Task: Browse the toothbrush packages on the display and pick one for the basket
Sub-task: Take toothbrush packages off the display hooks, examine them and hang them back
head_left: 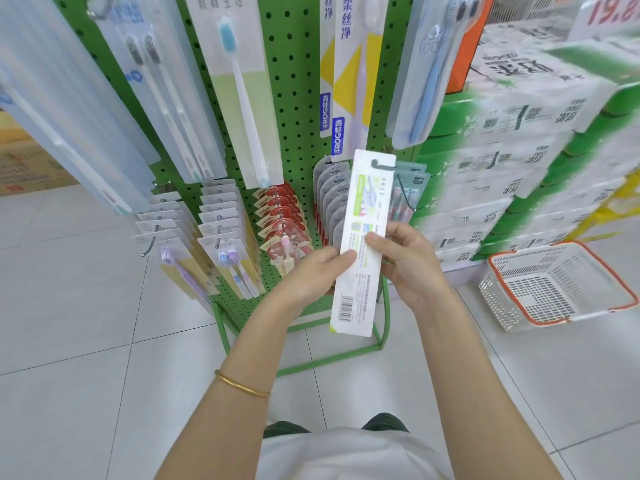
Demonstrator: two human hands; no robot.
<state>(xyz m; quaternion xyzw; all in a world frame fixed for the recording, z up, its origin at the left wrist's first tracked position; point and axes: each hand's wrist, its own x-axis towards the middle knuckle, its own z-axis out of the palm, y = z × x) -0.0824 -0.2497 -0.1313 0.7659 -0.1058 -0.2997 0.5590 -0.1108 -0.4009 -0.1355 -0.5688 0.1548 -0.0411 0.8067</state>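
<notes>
A green pegboard display (pixel 294 84) fills the upper half of the view from about ten to one o'clock, hung with rows of toothbrush packages on hooks, long clear-fronted ones above and shorter carded ones below. At two to three o'clock rises a stack of wrapped paper goods (pixel 519 150), blurred at the edges. On the tiled floor at about four o'clock from the hands sits the white basket (pixel 554 289) with an orange rim, well apart from the display's foot and holding nothing that shows. Near the centre, both hands hold one long white toothbrush package (pixel 363 237) upright, its printed back with a barcode facing the camera and its hang tab at twelve o'clock. The left hand (pixel 311 275) pinches the left edge near the middle, thumb on the face; the right hand (pixel 412 258) closes on the right edge a little higher, thumb also on the face. The package looks light and thin, a card backing that is likely stiff along its length yet easy to crease, with a smooth, somewhat slippery surface. Judged so, an edge pinch near mid-length seems soundest for carrying it to the basket.
</notes>
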